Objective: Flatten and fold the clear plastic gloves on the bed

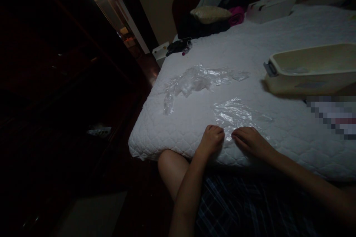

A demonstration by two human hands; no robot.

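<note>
A clear, crinkled plastic bag (236, 113) lies flat on the white quilted bed near its front edge. At the bag's near left corner is my left hand (212, 139), its fingers curled closed on the plastic. My right hand (251, 141) pinches the near edge of the same bag a short way to the right. A small gap separates the two hands, with shiny film showing between them. Farther back on the bed, other crumpled clear plastic bags (197, 80) are spread in a loose heap, apart from both hands.
To the right stands a cream plastic bin (308, 83) with a grey handle clip. Toward the headboard are a yellowish cushion (210, 14), a magenta roll (236, 16) and a white box (269, 9). Dark items (178, 46) lie at the bed's far left corner.
</note>
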